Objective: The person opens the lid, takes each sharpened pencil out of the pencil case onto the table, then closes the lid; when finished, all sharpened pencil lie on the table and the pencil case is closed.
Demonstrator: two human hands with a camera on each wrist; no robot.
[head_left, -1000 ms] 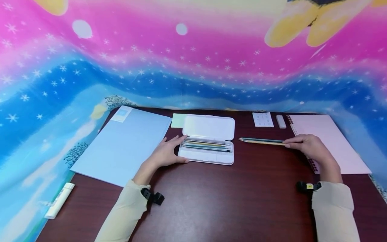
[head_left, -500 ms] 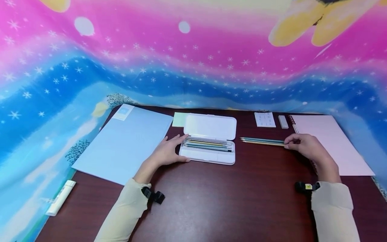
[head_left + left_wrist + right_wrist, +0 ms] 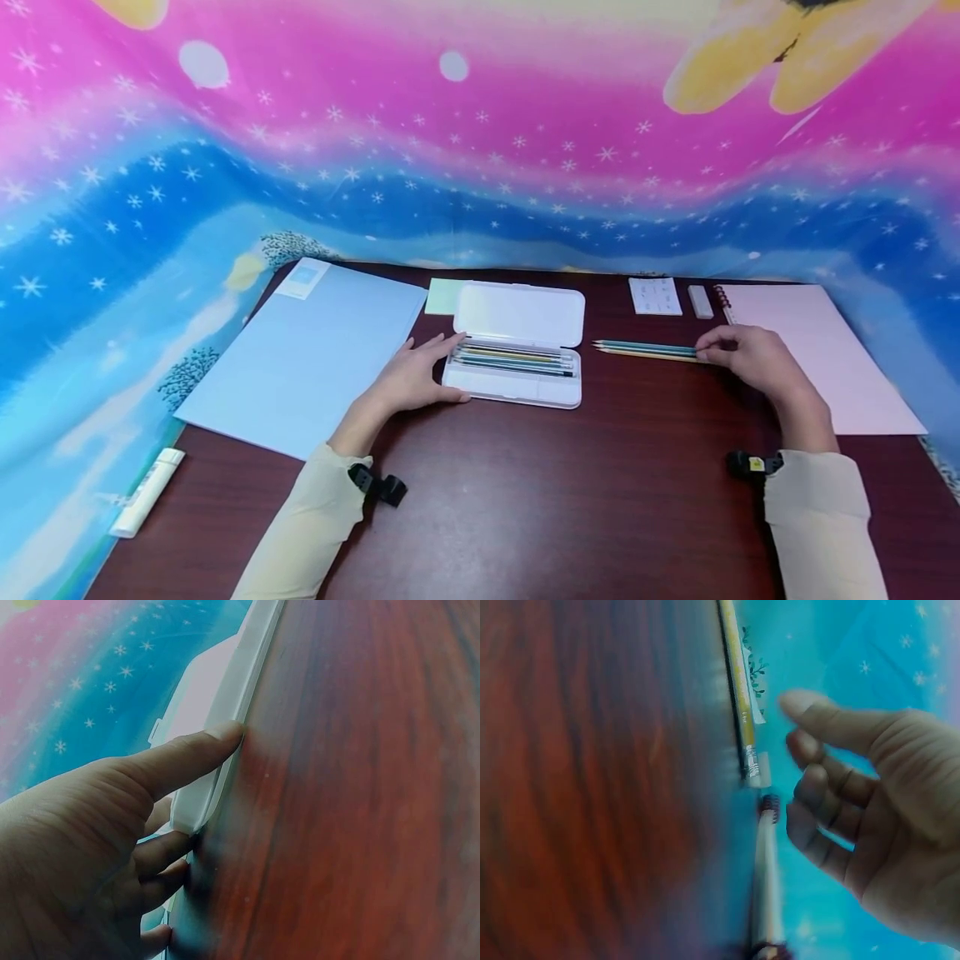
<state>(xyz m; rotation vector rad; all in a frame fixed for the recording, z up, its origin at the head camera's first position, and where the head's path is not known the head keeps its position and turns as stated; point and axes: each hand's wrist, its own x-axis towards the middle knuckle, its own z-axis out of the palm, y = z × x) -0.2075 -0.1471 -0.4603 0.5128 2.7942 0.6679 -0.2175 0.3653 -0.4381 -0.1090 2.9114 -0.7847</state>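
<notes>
Our left hand point(image 3: 408, 379) grips the white case point(image 3: 517, 388) at its nine-o'clock end; our right hand point(image 3: 757, 360), grip loose and holding nothing, hangs just beside the pencils point(image 3: 645, 346) at the case's three o'clock.

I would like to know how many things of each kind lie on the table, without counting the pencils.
Case: 1
Folder: 1
Notebook: 1
Notes: 2
Eraser: 1
Tube: 1
Total: 7
</notes>
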